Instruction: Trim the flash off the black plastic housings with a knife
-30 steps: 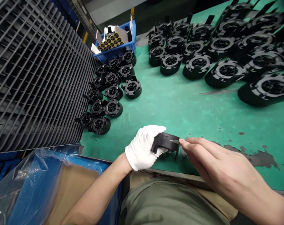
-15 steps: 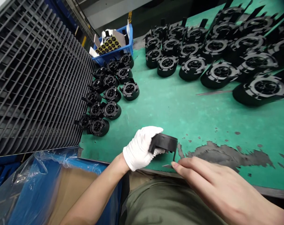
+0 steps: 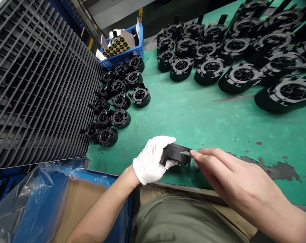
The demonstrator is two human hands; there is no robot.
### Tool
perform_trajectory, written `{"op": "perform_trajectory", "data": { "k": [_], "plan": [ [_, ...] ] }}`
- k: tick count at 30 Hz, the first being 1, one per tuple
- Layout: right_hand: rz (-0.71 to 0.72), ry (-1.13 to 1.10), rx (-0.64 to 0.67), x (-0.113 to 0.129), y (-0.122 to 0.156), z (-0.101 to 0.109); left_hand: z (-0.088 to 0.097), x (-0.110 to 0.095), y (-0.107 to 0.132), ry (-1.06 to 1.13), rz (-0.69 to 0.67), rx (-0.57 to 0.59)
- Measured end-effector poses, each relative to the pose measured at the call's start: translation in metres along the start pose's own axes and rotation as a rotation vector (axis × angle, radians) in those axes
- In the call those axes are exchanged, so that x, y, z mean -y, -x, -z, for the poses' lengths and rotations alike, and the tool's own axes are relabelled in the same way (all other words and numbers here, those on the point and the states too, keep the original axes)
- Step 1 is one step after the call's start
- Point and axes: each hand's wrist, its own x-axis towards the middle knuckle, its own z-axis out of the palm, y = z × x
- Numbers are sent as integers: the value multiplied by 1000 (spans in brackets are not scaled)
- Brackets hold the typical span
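Note:
My left hand [image 3: 151, 160], in a white glove, grips a black round plastic housing [image 3: 177, 154] tilted on its side above the table's near edge. A narrow prong juts down from the housing's right end. My right hand [image 3: 228, 175], ungloved, pinches a small thin pointed blade [image 3: 185, 153] between thumb and fingers. The blade lies across the right part of the housing's outer wall; whether it touches the wall I cannot tell. Most of the blade's rear part is hidden by my fingertips.
Similar black housings stand in rows [image 3: 182, 67] at the back right and in a cluster [image 3: 120, 118] at the left. A blue bin [image 3: 122, 60] holds yellow-and-black round stickers. A grey slatted rack [image 3: 41, 84] borders the green table [image 3: 168, 114]. A plastic-lined blue box [image 3: 39, 199] sits lower left.
My right hand has moved up with the blade, from below the housing's prong to the right part of its wall. My left hand and the housing have hardly moved.

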Motion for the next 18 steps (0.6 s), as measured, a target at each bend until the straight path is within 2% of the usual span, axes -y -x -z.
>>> {"op": "perform_trajectory", "data": {
  "k": [3,9,13,16,18],
  "plan": [
    [85,109,8,1,-1,6,1,-1,-2,-20,-27,-18],
    [154,179,4,0,-4,12,0,2,-2,-18,-38,-5],
    [156,127,3,9,4,7,1,3,0,-1,-12,25],
    [193,8,43,15,12,5,1,3,0,-6,8,27],
    [148,-57,53,14,16,4,1,3,1,-8,7,28]
  ]
}}
